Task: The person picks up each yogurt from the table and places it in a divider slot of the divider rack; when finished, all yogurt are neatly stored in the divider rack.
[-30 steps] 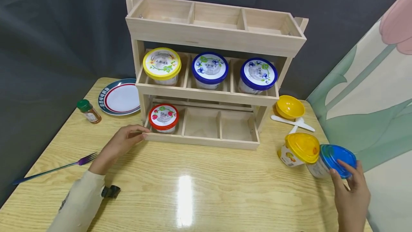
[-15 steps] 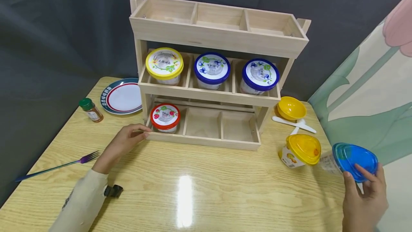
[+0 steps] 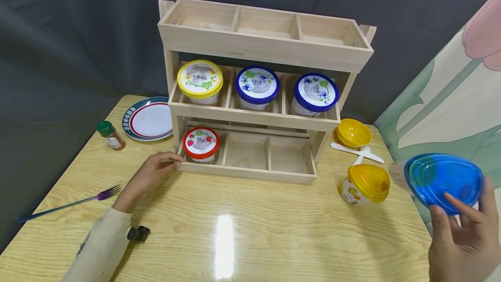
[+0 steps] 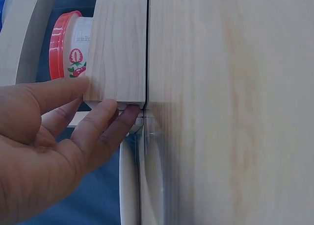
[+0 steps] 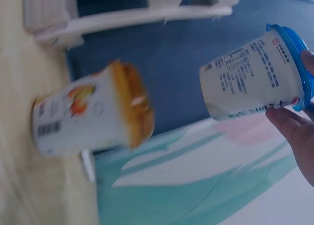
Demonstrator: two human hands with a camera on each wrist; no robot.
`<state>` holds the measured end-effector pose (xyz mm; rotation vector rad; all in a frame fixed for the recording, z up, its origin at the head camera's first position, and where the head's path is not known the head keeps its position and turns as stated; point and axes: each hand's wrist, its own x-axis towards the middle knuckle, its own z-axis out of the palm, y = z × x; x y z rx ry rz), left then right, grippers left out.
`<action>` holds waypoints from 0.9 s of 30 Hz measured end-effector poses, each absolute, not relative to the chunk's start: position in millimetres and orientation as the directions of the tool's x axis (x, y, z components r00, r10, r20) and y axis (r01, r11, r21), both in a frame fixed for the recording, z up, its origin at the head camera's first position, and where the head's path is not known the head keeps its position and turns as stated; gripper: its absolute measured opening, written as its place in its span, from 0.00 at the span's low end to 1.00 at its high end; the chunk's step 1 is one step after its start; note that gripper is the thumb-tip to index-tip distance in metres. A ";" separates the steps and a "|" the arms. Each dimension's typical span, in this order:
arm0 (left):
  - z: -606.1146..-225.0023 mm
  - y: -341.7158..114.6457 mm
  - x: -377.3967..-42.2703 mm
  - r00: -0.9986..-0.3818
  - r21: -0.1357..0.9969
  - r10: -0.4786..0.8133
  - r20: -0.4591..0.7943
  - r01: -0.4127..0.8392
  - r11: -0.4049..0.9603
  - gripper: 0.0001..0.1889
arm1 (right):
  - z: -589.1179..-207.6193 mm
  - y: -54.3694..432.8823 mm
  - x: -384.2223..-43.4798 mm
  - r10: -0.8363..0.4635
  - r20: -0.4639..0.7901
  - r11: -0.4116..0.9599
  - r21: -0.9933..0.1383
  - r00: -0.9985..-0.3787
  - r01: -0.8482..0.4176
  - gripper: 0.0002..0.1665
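Observation:
My right hand (image 3: 465,240) grips a white plastic cup with a clear blue lid (image 3: 442,179), raised above the table at the far right. In the right wrist view, blue print covers the tilted cup's side (image 5: 248,78), with fingertips at its lid end. My left hand (image 3: 152,175) holds the front left corner of the wooden three-tier rack (image 3: 246,172), fingers and thumb about the bottom tray's end board (image 4: 117,53). Just behind those fingers sits a red-lidded strawberry tub (image 3: 201,142). A yellow-lidded cup (image 3: 364,184) stands on the table left of the raised cup.
On the middle tier stand a yellow-lidded tub (image 3: 200,79) and two blue-lidded tubs (image 3: 257,82). A plate (image 3: 150,119), a green-capped spice jar (image 3: 111,135) and a fork (image 3: 74,203) lie left. A yellow bowl (image 3: 354,132) and white plastic cutlery (image 3: 357,152) are right.
My right hand has taken the blue-lidded cup from beside the yellow-lidded one and lifted it up and to the right. The left hand stays at the rack's corner.

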<state>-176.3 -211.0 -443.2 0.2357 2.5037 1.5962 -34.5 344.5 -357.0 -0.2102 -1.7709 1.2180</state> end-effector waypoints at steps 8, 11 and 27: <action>-445.9 -211.7 -176.7 -0.974 0.912 0.218 -0.055 0.040 0.409 0.14 | -342.3 316.8 -40.3 0.485 0.675 0.304 -0.726 -0.556 -0.617 0.17; -446.6 -211.6 -177.0 -0.974 0.914 0.220 -0.057 0.037 0.404 0.14 | -342.8 309.0 -44.9 0.422 0.694 0.186 -0.696 -0.583 -0.693 0.17; -447.5 -211.8 -177.3 -0.974 0.918 0.214 -0.069 0.022 0.396 0.14 | -362.3 270.8 -99.3 0.094 0.686 0.031 -0.727 -0.722 -0.686 0.15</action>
